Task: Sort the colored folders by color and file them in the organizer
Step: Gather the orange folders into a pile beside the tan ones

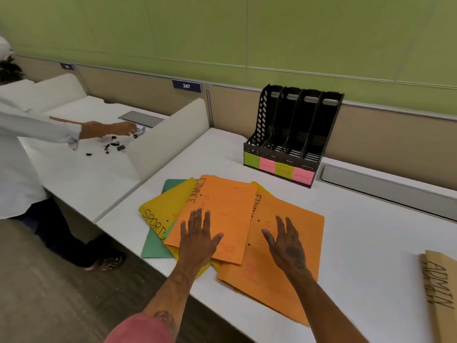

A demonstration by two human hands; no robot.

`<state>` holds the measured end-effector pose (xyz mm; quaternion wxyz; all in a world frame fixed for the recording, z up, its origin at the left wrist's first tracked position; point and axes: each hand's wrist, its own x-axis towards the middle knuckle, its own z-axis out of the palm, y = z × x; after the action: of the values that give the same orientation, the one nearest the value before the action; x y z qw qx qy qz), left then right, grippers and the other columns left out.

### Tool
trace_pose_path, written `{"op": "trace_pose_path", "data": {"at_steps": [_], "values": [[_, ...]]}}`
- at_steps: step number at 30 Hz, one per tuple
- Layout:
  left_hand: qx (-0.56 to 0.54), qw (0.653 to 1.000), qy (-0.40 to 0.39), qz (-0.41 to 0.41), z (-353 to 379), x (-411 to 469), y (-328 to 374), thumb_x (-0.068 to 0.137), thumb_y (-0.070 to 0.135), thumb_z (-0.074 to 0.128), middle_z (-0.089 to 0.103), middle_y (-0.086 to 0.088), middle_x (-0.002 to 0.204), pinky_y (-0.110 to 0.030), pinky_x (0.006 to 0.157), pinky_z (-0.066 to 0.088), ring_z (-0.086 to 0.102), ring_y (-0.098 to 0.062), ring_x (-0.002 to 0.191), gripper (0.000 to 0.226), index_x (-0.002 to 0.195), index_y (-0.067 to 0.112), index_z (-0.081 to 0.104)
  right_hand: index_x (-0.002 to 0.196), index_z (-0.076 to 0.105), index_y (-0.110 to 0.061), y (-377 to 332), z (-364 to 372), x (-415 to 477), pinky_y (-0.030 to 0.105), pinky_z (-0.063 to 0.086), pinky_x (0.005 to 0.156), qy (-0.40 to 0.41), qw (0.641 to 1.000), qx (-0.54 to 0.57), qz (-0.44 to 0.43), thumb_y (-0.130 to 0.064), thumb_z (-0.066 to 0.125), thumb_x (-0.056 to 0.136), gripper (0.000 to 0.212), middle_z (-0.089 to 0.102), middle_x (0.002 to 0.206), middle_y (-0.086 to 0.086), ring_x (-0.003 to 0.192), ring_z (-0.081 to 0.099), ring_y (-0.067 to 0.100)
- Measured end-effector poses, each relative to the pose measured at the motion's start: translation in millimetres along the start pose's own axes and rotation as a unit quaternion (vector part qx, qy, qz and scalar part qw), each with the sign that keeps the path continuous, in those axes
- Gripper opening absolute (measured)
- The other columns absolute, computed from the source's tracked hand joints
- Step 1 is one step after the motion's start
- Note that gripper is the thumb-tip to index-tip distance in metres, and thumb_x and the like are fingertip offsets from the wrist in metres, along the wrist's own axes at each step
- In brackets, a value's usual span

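Stretching across most of the view is a long white desk [358, 243], with a beige partition and green wall behind it. Lying fanned in a loose pile near the desk's front edge are flat paper folders. Largest on the right is an orange paper folder [284, 280], angled toward the front edge, with part of a handwritten label showing. Overlapping its left side is a second orange folder marked FINANCE [222, 201]. Peeking out to the left beneath that one is a yellow folder marked SPORTS [160, 209], and lowest in the pile is a green folder [153, 246], with corners sticking out at the back and over the desk's front edge.

Standing near the back of the desk, well apart from the pile, is a black plastic organizer with four upright slots [291, 129]. All four slots are showing nothing inside. Running along its front are green and pink sticky notes [279, 169], alternating.

Lying at the far right edge are brown paper folders marked ADMIN [437, 290].

Both of the person's hands are spread open and holding nothing. The left hand [197, 236] is resting palm down on the FINANCE folder. The right hand [286, 241] is over the right orange folder with fingers splayed; whether it is touching is unclear.

At the left, another person in a white sleeve [37, 129] is reaching toward small black binder clips [113, 144] on a neighbouring desk.
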<state>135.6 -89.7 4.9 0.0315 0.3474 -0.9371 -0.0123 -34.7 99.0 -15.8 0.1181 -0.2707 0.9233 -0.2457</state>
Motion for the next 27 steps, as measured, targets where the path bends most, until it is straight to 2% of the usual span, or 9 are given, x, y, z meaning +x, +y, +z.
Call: {"op": "trace_pose_path", "data": {"at_steps": [5,13,18,23,27], "values": [[0.018,1.0,-0.004,-0.016,2,26,-23,0.096,0.067,0.028,0.01,-0.013,0.165,-0.054,0.119,0.012,0.004,-0.029,0.152,0.083,0.158,0.015,0.01,0.16,0.013,-0.023,-41,30,30,0.048,0.032,0.115,-0.035,0.998,-0.031,-0.05,-0.065,0.036,0.097,0.078,0.011,0.166,0.013,0.151,0.017,0.032],[0.022,0.999,-0.023,-0.01,16,70,-54,0.096,0.067,0.029,0.01,-0.014,0.164,-0.056,0.119,0.013,0.005,-0.03,0.152,0.084,0.158,0.013,0.011,0.16,0.002,-0.027,-79,67,59,0.056,0.012,0.12,-0.069,0.987,-0.127,-0.075,-0.071,0.025,0.096,0.081,-0.007,0.167,0.012,0.154,-0.005,0.032],[-0.02,0.998,-0.057,-0.006,31,96,-74,0.094,0.067,0.034,0.01,-0.014,0.164,-0.053,0.118,0.018,0.006,-0.03,0.152,0.085,0.157,0.014,0.014,0.16,0.001,-0.025,-91,86,74,0.055,0.014,0.12,-0.069,0.986,-0.146,-0.044,-0.07,0.024,0.096,0.081,-0.008,0.166,0.016,0.153,-0.006,0.036],[-0.145,0.978,-0.125,-0.083,42,116,-89,0.091,0.067,0.046,0.019,-0.017,0.161,-0.051,0.115,0.028,0.019,-0.034,0.147,0.093,0.155,0.007,0.016,0.16,0.003,-0.024,-100,103,74,0.045,0.016,0.122,-0.065,0.992,-0.104,0.017,-0.069,0.028,0.097,0.082,-0.01,0.166,0.015,0.153,-0.006,0.036],[-0.177,0.963,-0.17,-0.111,43,131,-91,0.09,0.063,0.053,0.031,-0.015,0.155,-0.048,0.11,0.035,0.029,-0.034,0.141,0.094,0.154,0.004,0.018,0.16,0.007,-0.023,-106,105,73,0.043,0.027,0.119,-0.046,0.996,-0.034,0.074,-0.064,0.034,0.098,0.079,-0.008,0.167,0.013,0.154,0.0,0.03]]}}
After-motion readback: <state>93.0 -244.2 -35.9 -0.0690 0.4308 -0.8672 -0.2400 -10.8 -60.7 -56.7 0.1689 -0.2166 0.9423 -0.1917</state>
